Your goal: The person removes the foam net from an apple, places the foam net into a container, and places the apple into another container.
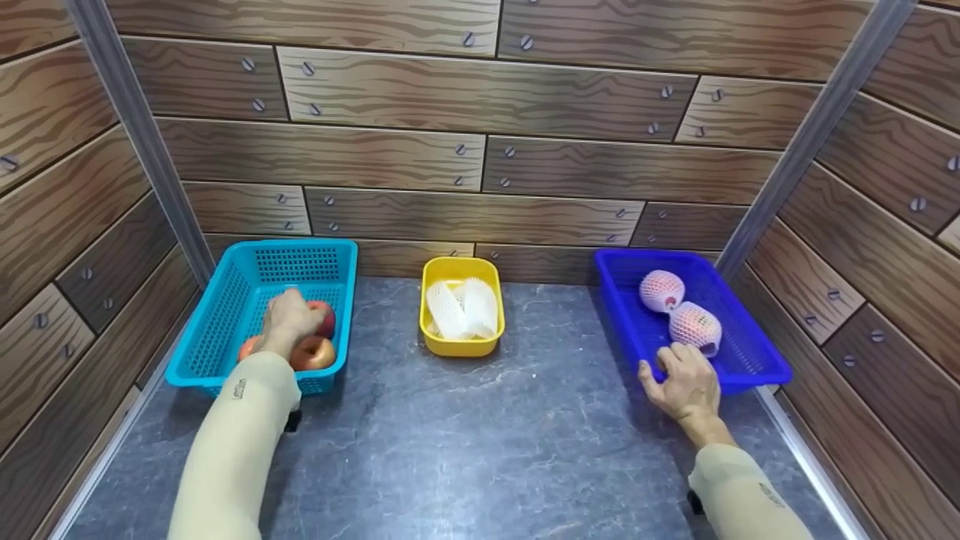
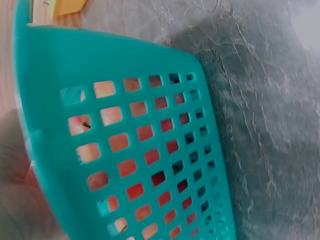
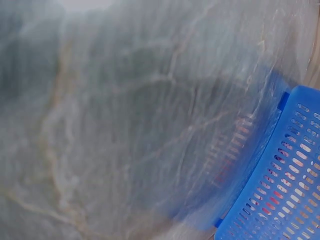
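Observation:
My left hand (image 1: 291, 322) reaches down into the teal basket (image 1: 217, 330), its fingers round an apple mostly hidden beneath it. Beside it lie a red apple (image 1: 324, 318) and a red-yellow apple (image 1: 313, 353). Through the holes of the basket wall (image 2: 125, 55), the left wrist view shows red and yellow fruit. My right hand (image 1: 684, 382), fingers loosely bent and holding nothing, overlaps the front rim of the blue basket (image 1: 626, 322). Just beyond it are two apples in foam nets, one nearer (image 1: 695, 328) and one farther (image 1: 661, 291).
Between the baskets, by the back wall, stands a yellow tub (image 1: 463, 347) with white foam nets (image 1: 480, 307) inside. All sits on a grey marbled tabletop (image 1: 465, 442). Wood-patterned panels (image 1: 420, 165) enclose the back and both sides. The right wrist view is blurred.

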Available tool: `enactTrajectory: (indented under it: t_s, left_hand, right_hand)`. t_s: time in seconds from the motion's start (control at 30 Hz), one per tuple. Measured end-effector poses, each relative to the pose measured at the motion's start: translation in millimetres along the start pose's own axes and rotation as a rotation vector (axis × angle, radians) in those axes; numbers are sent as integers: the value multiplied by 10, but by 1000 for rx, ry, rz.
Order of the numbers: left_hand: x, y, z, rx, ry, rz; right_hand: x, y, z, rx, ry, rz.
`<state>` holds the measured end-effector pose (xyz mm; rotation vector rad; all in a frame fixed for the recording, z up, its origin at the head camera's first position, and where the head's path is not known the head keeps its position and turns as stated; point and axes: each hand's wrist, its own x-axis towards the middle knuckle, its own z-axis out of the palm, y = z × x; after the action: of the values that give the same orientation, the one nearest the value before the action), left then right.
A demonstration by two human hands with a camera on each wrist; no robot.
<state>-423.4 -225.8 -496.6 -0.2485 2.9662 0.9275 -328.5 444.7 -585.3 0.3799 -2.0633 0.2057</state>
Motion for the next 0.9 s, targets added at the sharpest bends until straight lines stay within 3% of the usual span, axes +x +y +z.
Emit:
enactTrajectory:
  t_s: [0.33,0.6,0.9]
  left_hand:
    - [-286,39,-11,100,144,202]
    - [-634,-66,164,171,354,375]
    - [-960,-279,427,282,657,601]
  right_hand:
    - [19,-5,-19,8,-9,5]
    - [8,-14,-16,18,-25,19]
    - [16,-22,-22,27,-23,23]
